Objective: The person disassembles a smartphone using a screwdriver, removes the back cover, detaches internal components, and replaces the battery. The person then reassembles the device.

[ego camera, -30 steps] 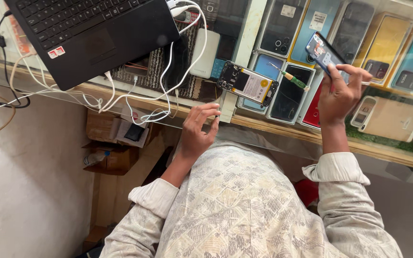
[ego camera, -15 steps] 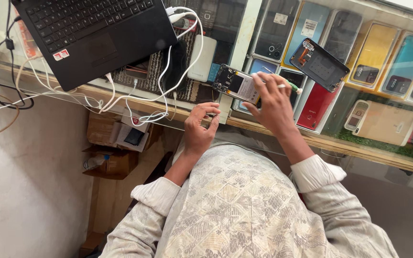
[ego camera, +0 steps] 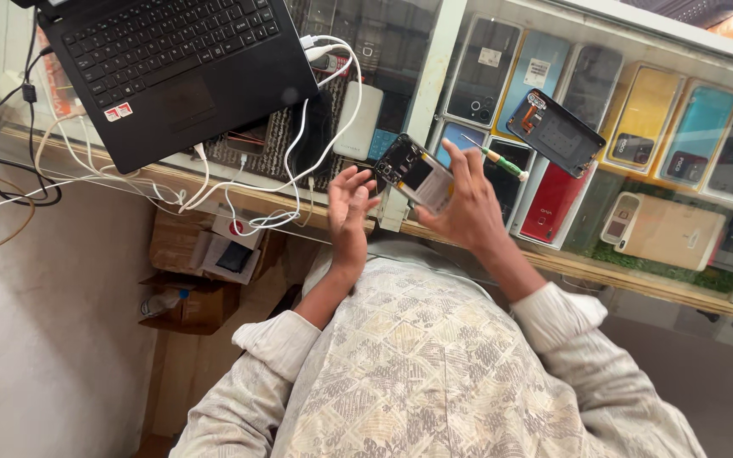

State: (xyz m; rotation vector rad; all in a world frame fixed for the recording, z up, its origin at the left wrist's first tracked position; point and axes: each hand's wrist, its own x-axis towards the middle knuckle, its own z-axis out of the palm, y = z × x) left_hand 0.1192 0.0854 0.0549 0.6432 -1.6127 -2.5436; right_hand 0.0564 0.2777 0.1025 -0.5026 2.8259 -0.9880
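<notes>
Right hand (ego camera: 468,208) pinching an opened phone (ego camera: 416,172) above the glass counter (ego camera: 434,76). Left hand (ego camera: 351,203) beside it, grip spread.

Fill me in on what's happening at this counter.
A person at a glass counter holds an opened phone in the right hand, circuit side up. The left hand hovers open beside it. A removed back cover and a green-handled screwdriver lie on the glass; a laptop sits left.
</notes>
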